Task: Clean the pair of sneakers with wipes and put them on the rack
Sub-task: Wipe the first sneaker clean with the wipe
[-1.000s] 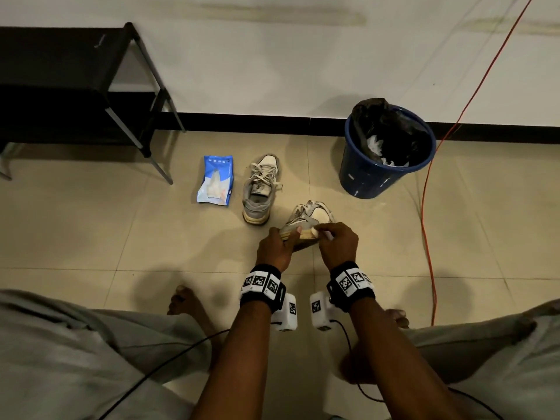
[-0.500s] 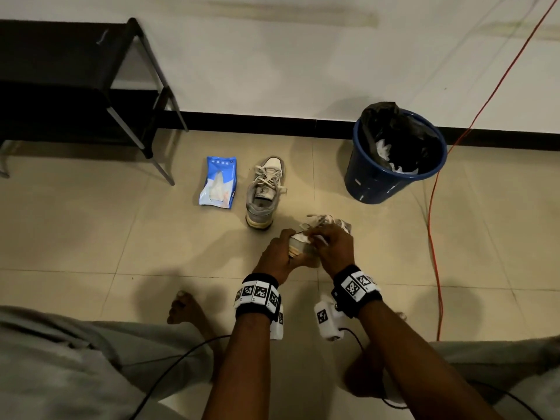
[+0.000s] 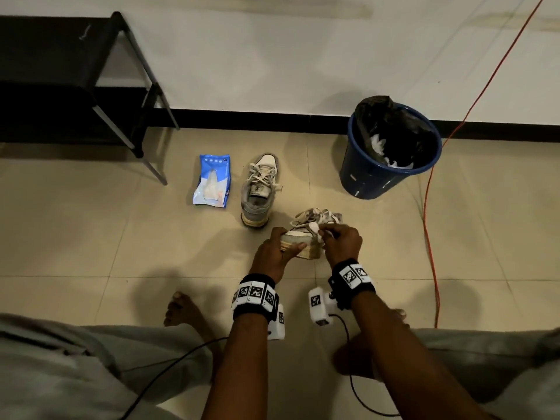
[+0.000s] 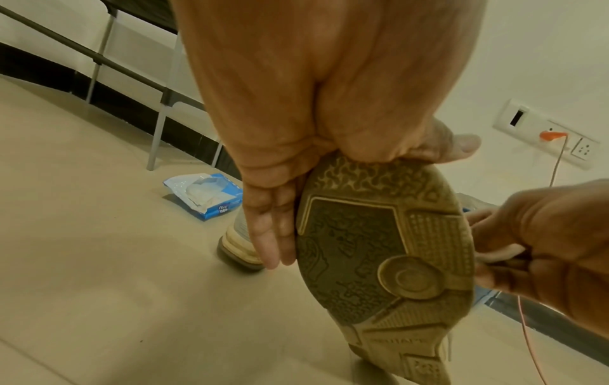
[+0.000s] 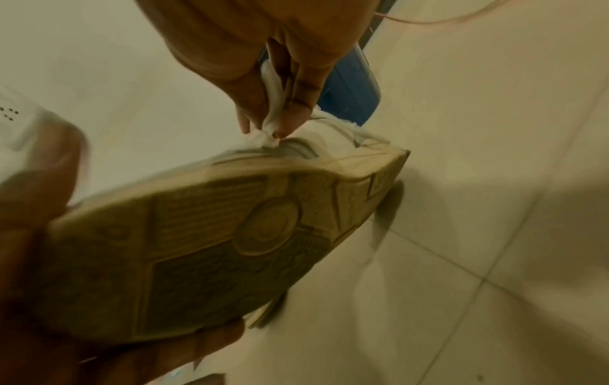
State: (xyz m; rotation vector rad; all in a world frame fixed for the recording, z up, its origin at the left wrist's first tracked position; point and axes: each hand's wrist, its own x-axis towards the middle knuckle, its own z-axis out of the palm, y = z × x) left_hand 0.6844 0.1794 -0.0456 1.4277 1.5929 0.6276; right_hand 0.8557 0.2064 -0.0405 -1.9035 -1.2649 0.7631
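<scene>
1. The left hand (image 3: 274, 253) grips one end of a worn grey-and-white laced sneaker with a tan rubber sole (image 3: 306, 237), fingers along one side and thumb (image 4: 458, 146) wrapped over the end, so the shoe is held off the tiled floor (image 3: 91, 237) in front of the person.
2. In the left wrist view the patterned sole (image 4: 382, 250) faces the camera, tilted, with the fingers (image 4: 270, 229) lying close together along its edge.
3. The right hand (image 3: 342, 241) pinches a crumpled white wipe (image 5: 273, 114) between thumb and fingertips and presses it against the shoe's side just above the sole (the right wrist view is blurred, so the exact spot is probably the midsole edge).
4. The second grey-and-white laced sneaker (image 3: 259, 189) stands upright on the floor, just beyond the held one and apart from it.
5. A blue-and-white soft pack of wipes (image 3: 213, 184) lies just left of that shoe, its flap open.
6. A dark metal-framed shoe rack (image 3: 60, 83) stands against the wall at far left, well apart from both shoes.
7. A blue plastic bucket lined with a black bag (image 3: 391, 153) sits at right, white crumpled pieces inside.
8. An orange cable (image 3: 430, 237) runs down the wall and across the floor beside the bucket.
</scene>
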